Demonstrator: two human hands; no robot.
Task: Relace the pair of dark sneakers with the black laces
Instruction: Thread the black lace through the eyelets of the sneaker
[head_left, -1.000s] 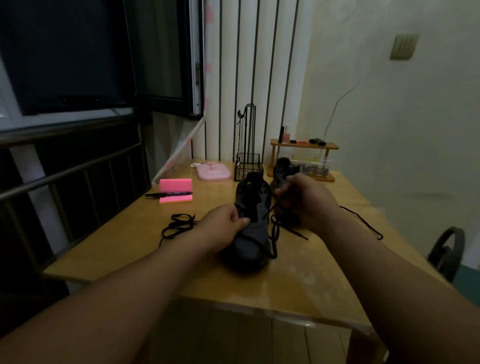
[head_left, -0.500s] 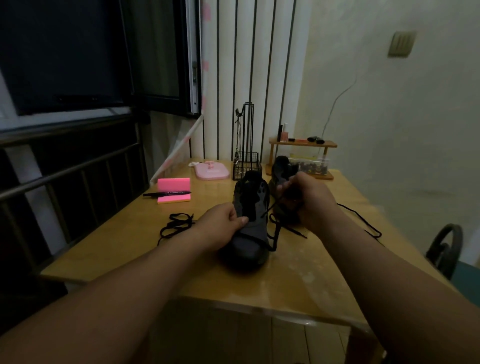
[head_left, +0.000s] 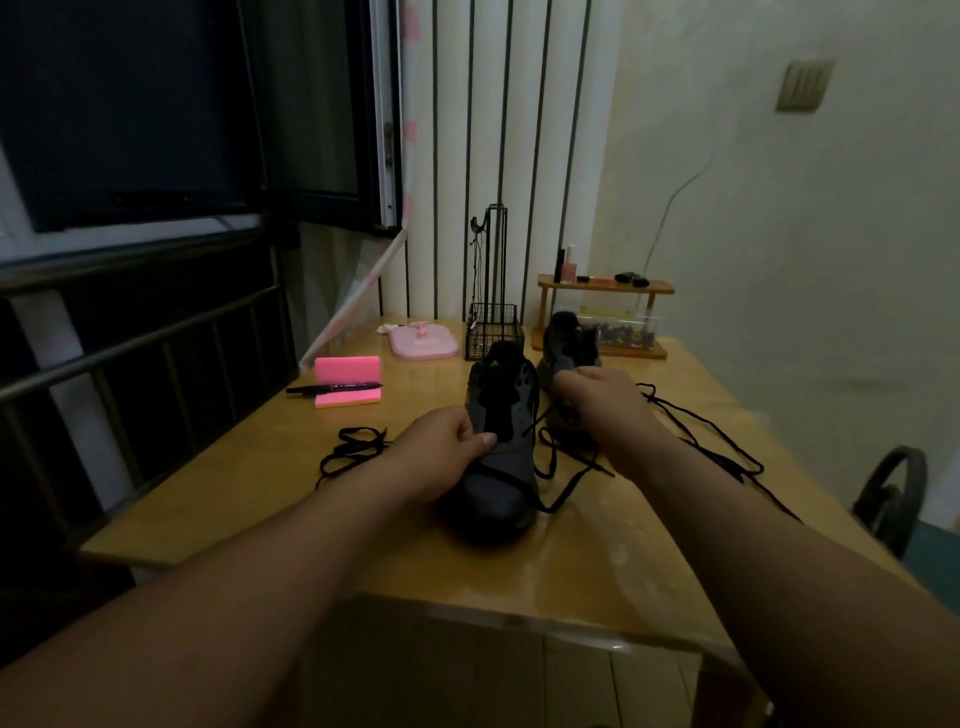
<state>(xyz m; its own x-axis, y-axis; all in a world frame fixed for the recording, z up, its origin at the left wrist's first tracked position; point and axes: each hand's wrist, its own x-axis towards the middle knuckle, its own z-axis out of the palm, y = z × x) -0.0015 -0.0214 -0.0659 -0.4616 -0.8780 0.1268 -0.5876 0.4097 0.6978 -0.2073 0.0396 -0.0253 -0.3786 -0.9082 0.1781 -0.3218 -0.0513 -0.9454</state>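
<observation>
Dim room, dark window on the left, striped wall panel behind. Wooden table (head_left: 597, 561) fills the middle and everything sits on it.

Near sneaker (head_left: 501, 499) stands at the table's middle, toe toward the person. Far sneaker (head_left: 563, 340) stands behind it to the right, in front of a small wooden shelf (head_left: 605, 287). The two shoes are close; whether they touch is unclear.

Left hand (head_left: 441, 454) grips the near sneaker, thumb on top by the tongue and fingers wrapped round its left side. Right hand (head_left: 605, 402) is curled just right of the shoe. A taut strand of the working lace (head_left: 571, 488) runs from under it to a right-side eyelet, so it reads as pinching that lace; the fingertips themselves are hidden.

Working lace crosses the near sneaker low at the toe end, loops on the table beside it and trails off far right. Spare lace (head_left: 349, 451) lies in a loose pile left of the left hand, touching neither shoe.

Progress, as a judgement: early. Only the bottom eyelets of the near sneaker look threaded and the upper rows look bare. Far sneaker seems unlaced, though the light is too poor to be sure. Left to do: most of shoe one, all of shoe two.

Pink notepad (head_left: 347, 370) and black marker (head_left: 335, 387) sit far left, not in play.
</observation>
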